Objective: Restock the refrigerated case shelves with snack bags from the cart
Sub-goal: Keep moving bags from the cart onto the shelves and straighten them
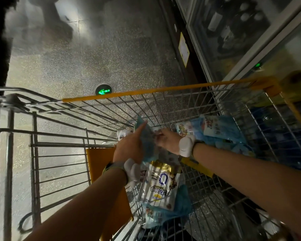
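reaching down into the wire cart (163,105), we have both hands on one pale blue snack bag (147,145) held just above the basket floor. our left hand (129,146) lies along the bag's left face, index finger straight and pointing up its edge, the rest of the fingers hidden behind the film, so we cannot tell how tightly that grip closes. our right hand (167,140) comes in from the other side and its curled fingers pinch the bag near its upper middle. the bag's long axis runs away from us, from the wrists toward the far wall of the cart, and it sits between the two hands, so neither is really nearer. the refrigerated case (250,40) stands to the right and beyond the cart, its glass door just past the yellow rim, so we judge the lift must go up and to the right, which favours the right hand for carrying. directly below the held bag lies a white and gold bag (159,185) with a large "0" and some characters too blurred to read; its print faces away from us, upside down. more blue bags (221,129) rest in the far right corner of the basket, with cartoon pictures but no legible wording. on the floor beyond the cart glows a green arrow light (103,91) pointing left.
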### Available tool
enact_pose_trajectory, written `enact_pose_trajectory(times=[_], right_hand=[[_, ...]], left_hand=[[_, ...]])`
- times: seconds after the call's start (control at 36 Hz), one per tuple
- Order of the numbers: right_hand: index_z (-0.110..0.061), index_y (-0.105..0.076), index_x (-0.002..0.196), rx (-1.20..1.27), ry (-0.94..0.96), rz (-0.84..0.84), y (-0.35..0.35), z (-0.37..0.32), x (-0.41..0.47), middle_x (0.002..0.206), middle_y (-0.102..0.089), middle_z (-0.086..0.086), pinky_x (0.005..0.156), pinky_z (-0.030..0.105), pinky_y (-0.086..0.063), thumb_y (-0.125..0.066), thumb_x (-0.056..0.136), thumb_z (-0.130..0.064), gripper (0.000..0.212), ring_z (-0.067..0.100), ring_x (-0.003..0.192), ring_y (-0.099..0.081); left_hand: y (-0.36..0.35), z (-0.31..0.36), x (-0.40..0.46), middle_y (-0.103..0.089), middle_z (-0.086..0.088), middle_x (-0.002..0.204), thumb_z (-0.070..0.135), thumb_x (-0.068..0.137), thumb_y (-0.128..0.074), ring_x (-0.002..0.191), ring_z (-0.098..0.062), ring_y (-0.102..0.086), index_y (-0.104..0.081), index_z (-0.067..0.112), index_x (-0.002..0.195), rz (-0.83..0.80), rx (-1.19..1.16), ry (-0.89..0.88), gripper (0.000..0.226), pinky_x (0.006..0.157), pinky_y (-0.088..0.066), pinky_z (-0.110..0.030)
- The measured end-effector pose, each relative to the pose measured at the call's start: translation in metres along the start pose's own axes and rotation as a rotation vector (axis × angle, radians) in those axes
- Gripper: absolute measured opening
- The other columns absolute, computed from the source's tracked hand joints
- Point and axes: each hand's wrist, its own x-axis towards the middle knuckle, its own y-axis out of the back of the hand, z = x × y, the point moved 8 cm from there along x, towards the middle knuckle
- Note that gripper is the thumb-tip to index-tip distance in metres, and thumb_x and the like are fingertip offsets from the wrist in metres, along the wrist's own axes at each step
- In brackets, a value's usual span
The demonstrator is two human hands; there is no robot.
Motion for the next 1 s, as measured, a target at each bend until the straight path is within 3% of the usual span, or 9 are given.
enact_pose_trajectory(times=[0.11, 0.22, 0.31, 0.5, 0.58, 0.64, 0.83, 0.89, 1.0], right_hand=[[-0.004, -0.051, 0.128, -0.144, 0.263, -0.287, -0.017, -0.058, -0.041, 0.113, -0.064, -0.001, 0.074, 0.002, -0.044, -0.078, 0.079, -0.013, 0.056, 0.003, 0.097, -0.062], [0.004, -0.032, 0.140, -0.092, 0.398, -0.409, -0.034, -0.082, -0.067, 0.138, -0.047, 0.007, 0.108, 0.023, -0.038, -0.077, 0.077, 0.002, 0.077, 0.017, 0.130, -0.047], [-0.004, -0.033, 0.146, -0.315, 0.224, -0.147, -0.017, -0.076, -0.068, 0.147, -0.042, 0.013, 0.112, 0.036, -0.033, -0.067, 0.091, -0.022, 0.067, 0.030, 0.136, -0.039], [-0.014, -0.059, 0.116, -0.571, 0.167, 0.028, 0.005, -0.076, -0.066, 0.097, -0.066, 0.013, 0.061, 0.028, -0.041, -0.050, 0.099, -0.020, 0.020, 0.028, 0.074, -0.058], [-0.016, -0.064, 0.112, -0.642, 0.112, 0.013, 0.015, -0.067, -0.066, 0.094, -0.067, 0.013, 0.067, 0.035, -0.049, -0.050, 0.096, -0.014, 0.021, 0.030, 0.076, -0.060], [-0.021, -0.065, 0.117, -0.600, 0.115, 0.019, 0.023, -0.067, -0.071, 0.096, -0.068, 0.013, 0.072, 0.039, -0.052, -0.051, 0.097, -0.017, 0.025, 0.032, 0.082, -0.063], [-0.008, -0.067, 0.109, -0.444, 0.099, 0.098, 0.060, -0.080, -0.110, 0.084, -0.056, -0.003, 0.051, 0.012, -0.026, -0.050, 0.101, -0.024, 0.025, 0.026, 0.089, -0.054], [-0.010, -0.067, 0.095, -0.401, 0.089, 0.138, 0.067, -0.077, -0.117, 0.082, -0.057, -0.001, 0.057, 0.016, -0.028, -0.051, 0.100, -0.024, 0.022, 0.026, 0.096, -0.055], [-0.014, -0.063, 0.128, -0.369, 0.106, 0.168, 0.080, -0.084, -0.136, 0.132, -0.061, 0.009, 0.094, 0.028, -0.041, -0.058, 0.097, -0.023, 0.032, 0.026, 0.123, -0.054]], left_hand=[[-0.007, -0.002, 0.007, -0.072, -0.006, 0.102, 0.030, 0.098, -0.050, 0.085, -0.025, -0.069, -0.070, 0.033, 0.112, -0.086, -0.057, 0.151, 0.025, 0.081, -0.059, -0.040], [-0.006, 0.009, 0.005, -0.072, -0.008, 0.099, 0.018, 0.096, -0.054, 0.084, -0.022, -0.067, -0.074, 0.019, 0.099, -0.145, -0.124, 0.228, 0.021, 0.077, -0.057, -0.033], [-0.001, 0.016, 0.005, -0.072, -0.011, 0.105, 0.012, 0.094, -0.053, 0.085, -0.023, -0.063, -0.073, 0.014, 0.107, -0.153, -0.173, 0.277, 0.024, 0.077, -0.052, -0.030], [0.012, 0.033, 0.005, -0.074, -0.007, 0.097, 0.018, 0.095, -0.053, 0.079, -0.022, -0.063, -0.076, 0.014, 0.103, -0.182, -0.150, 0.249, 0.024, 0.065, -0.047, -0.024], [0.018, 0.041, -0.003, -0.074, -0.003, 0.083, 0.040, 0.099, -0.046, 0.069, -0.018, -0.065, -0.076, 0.019, 0.092, -0.174, -0.021, 0.119, 0.038, 0.056, -0.045, -0.023], [0.024, 0.049, -0.009, -0.073, 0.002, 0.086, 0.058, 0.096, -0.035, 0.081, -0.020, -0.066, -0.072, 0.029, 0.101, -0.157, 0.201, -0.026, 0.047, 0.075, -0.050, -0.030], [0.068, 0.078, -0.020, -0.042, 0.002, 0.122, 0.065, 0.088, -0.052, 0.118, -0.022, -0.035, -0.051, 0.050, 0.125, -0.011, 0.559, -0.383, 0.040, 0.101, -0.037, -0.040], [0.079, 0.086, -0.019, -0.040, 0.000, 0.122, 0.062, 0.084, -0.061, 0.117, -0.023, -0.034, -0.059, 0.049, 0.116, 0.059, 0.482, -0.430, 0.034, 0.099, -0.041, -0.042], [0.089, 0.093, -0.011, -0.042, 0.007, 0.136, 0.056, 0.076, -0.075, 0.128, -0.020, -0.032, -0.071, 0.046, 0.098, -0.020, 0.339, -0.439, 0.025, 0.102, -0.042, -0.042]])
